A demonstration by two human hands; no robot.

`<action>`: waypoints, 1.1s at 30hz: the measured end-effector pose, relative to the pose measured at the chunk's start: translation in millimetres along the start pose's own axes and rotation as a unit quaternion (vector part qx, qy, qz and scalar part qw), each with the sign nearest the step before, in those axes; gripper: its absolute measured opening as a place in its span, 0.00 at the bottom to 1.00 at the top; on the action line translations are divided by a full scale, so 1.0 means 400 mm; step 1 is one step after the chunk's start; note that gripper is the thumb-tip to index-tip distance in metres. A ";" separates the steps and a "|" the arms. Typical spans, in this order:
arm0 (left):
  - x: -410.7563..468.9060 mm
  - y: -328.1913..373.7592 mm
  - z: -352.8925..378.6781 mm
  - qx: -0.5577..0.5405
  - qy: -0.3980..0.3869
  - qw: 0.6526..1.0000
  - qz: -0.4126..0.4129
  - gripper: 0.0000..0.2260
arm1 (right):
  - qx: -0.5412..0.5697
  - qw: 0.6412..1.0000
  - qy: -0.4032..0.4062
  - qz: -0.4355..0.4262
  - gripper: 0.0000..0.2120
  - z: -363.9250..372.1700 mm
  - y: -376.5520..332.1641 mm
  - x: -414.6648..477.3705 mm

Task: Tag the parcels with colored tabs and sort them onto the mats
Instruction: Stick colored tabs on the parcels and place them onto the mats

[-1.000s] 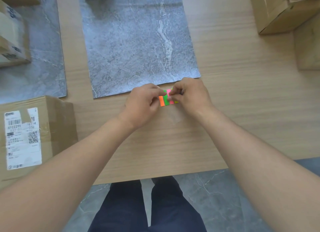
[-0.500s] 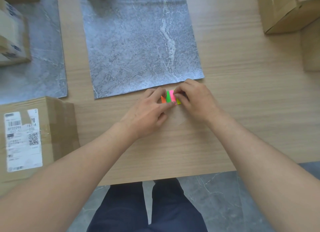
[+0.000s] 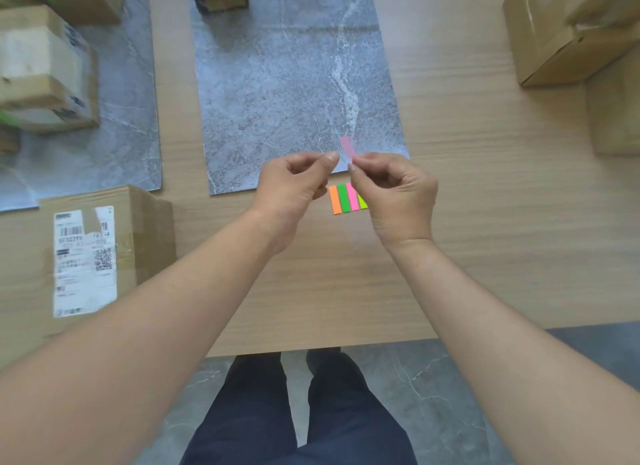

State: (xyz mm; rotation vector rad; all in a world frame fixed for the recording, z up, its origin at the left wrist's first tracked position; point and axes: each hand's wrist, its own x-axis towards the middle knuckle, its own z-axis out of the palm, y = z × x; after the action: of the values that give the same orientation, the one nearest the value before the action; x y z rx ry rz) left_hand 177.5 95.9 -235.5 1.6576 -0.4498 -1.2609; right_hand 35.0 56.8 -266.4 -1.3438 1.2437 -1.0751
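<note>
Head view: the right hand [image 3: 394, 194] pinches the lower end of a pink tab [image 3: 346, 147] between thumb and forefinger, its other fingers curled, holding the tab upright above the near edge of the middle mat [image 3: 294, 83]. The left hand [image 3: 294, 187] is curled, thumb and forefinger tips together just beside the tab; I cannot tell whether they touch it. Below the hands, a tab pad [image 3: 343, 198] with 4 strips (orange, green, pink, yellow) lies on the table [image 3: 485, 187]. A labelled parcel [image 3: 145, 229] sits at the near left. More boxes [image 3: 45, 69] stand on the left mat [image 3: 131, 83].
</note>
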 end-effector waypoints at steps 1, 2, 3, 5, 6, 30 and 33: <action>-0.009 0.005 -0.006 -0.016 0.009 1.000 0.004 0.04 | -0.006 1.000 -0.015 -0.013 0.07 0.005 -0.008 -0.009; -0.019 0.011 -0.015 -0.030 0.015 0.999 0.009 0.04 | -0.007 0.999 -0.029 -0.021 0.07 0.009 -0.018 -0.018; -0.029 0.017 -0.025 -0.045 0.016 0.999 0.013 0.03 | -0.005 0.999 -0.043 -0.026 0.07 0.016 -0.029 -0.027; -0.055 0.026 -0.049 -0.080 0.019 0.996 0.021 0.02 | -0.003 0.997 -0.066 -0.033 0.06 0.031 -0.050 -0.047; -0.067 0.028 -0.061 -0.096 0.026 0.995 0.027 0.02 | -0.001 0.997 -0.075 -0.034 0.06 0.040 -0.061 -0.058; -0.388 -0.102 -0.728 -0.067 0.171 0.977 0.111 0.04 | -0.214 0.931 -0.240 -0.172 0.15 0.466 -0.133 -0.503; -0.425 -0.147 -0.796 -0.027 0.182 0.975 0.123 0.03 | -0.278 0.885 -0.271 -0.256 0.15 0.493 -0.108 -0.562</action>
State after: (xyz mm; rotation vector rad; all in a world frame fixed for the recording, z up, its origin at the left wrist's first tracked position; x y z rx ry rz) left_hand 377.1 400.2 -197.9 1.6820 -0.3767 -0.7619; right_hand 216.3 298.1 -247.8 -2.3214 0.8010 -0.5949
